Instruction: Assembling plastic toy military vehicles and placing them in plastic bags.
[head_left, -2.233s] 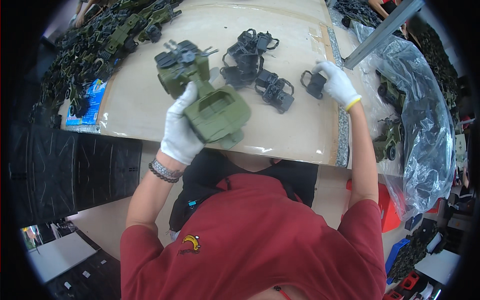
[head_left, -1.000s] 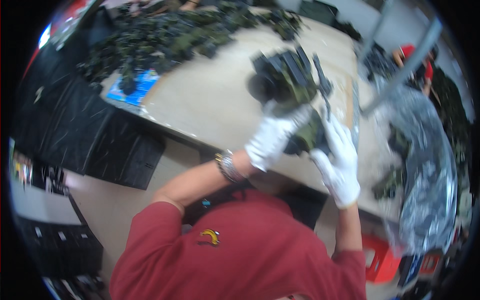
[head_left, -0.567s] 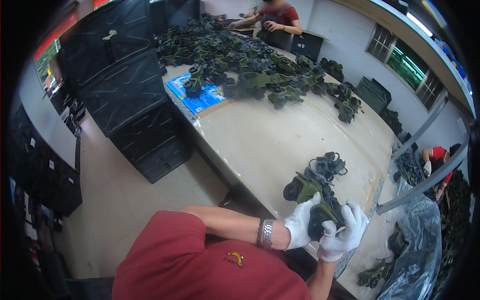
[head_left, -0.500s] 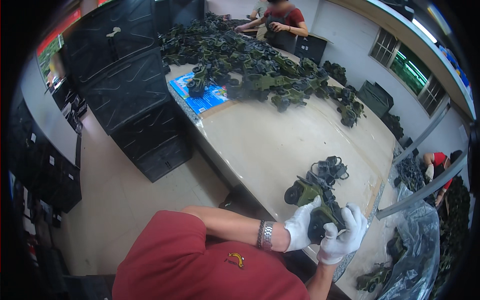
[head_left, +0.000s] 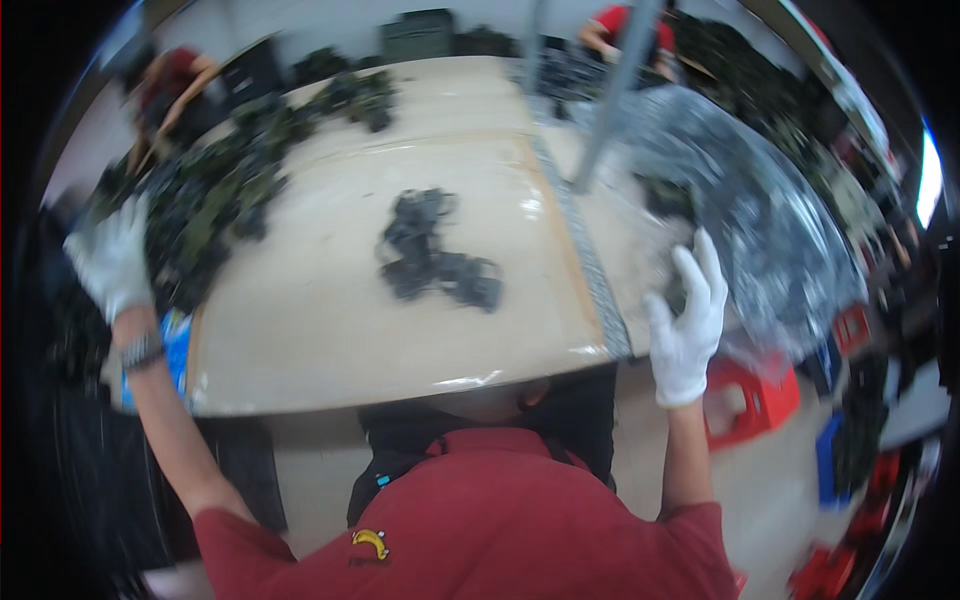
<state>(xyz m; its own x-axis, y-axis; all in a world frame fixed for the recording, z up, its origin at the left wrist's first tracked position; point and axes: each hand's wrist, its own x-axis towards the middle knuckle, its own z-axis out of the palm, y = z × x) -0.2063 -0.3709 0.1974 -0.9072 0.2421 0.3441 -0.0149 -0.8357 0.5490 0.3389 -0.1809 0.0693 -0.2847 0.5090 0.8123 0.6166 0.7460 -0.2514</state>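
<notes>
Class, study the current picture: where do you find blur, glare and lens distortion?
Head view: blur smears the dark parts and the green-black pile; head view: glare flecks the table's near edge, and the plastic sheet has a pale sheen; head view: straight edges bow, corners go black.

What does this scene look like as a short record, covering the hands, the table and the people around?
Left hand: white glove, fingers spread, beside the vehicle pile; nothing seen in it, contact unclear
Right hand: white glove, fingers apart, near the plastic sheet; contact unclear
Table: pale top, vehicle pile at its left
Mid-table: dark parts in a loose clump, apart from both hands
Others: one person far left, another far right
Picture: blurred
</notes>
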